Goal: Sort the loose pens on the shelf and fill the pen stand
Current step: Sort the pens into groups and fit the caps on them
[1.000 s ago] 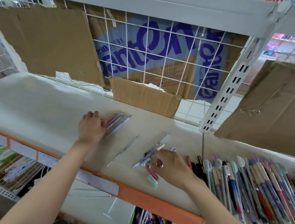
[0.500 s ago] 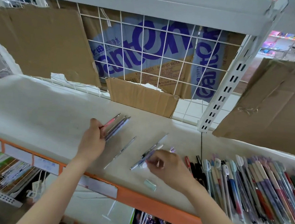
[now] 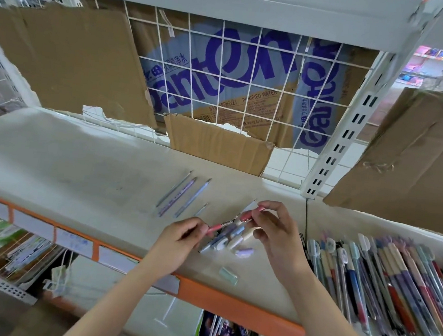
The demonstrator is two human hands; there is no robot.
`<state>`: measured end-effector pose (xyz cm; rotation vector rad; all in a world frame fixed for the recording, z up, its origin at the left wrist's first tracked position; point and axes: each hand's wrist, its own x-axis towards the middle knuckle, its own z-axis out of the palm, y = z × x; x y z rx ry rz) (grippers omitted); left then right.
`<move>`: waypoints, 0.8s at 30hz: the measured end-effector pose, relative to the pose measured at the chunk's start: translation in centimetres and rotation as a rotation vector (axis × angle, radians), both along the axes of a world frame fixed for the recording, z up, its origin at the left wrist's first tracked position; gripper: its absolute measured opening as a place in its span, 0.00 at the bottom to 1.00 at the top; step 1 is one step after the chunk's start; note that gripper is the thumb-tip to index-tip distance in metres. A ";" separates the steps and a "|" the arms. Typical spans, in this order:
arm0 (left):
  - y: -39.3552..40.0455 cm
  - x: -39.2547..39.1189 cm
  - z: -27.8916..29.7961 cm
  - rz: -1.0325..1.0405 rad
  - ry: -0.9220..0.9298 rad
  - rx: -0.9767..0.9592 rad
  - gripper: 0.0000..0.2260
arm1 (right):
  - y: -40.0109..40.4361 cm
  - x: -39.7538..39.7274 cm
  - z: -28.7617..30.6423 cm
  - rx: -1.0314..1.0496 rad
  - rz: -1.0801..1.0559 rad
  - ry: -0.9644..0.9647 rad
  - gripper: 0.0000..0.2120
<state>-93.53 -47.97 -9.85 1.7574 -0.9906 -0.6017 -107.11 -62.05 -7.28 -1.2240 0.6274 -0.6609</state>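
Shelf [image 3: 86, 172], pens [image 3: 392, 284], perhaps cardboard [image 3: 217, 146].

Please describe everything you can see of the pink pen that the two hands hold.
The pink pen is slim, looks plastic, with a metal-looking section near its left end. It lies tilted, its right end higher, held above the shelf. The left hand pinches its lower end; the right hand pinches its upper end. Loose pens lie beneath it.
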 end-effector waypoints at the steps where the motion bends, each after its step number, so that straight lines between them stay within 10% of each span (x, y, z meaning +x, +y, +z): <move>1: 0.0 0.0 0.0 0.000 0.000 0.002 0.21 | 0.1 0.0 0.0 -0.005 0.006 -0.007 0.06; 10: -0.3 -0.3 -0.7 0.014 -0.027 0.021 0.12 | 1.0 0.2 0.0 -0.392 0.025 0.172 0.07; 24: -1.8 -3.4 -1.2 0.277 -0.490 -0.119 0.07 | 2.5 1.3 -0.4 -0.030 -0.069 0.097 0.05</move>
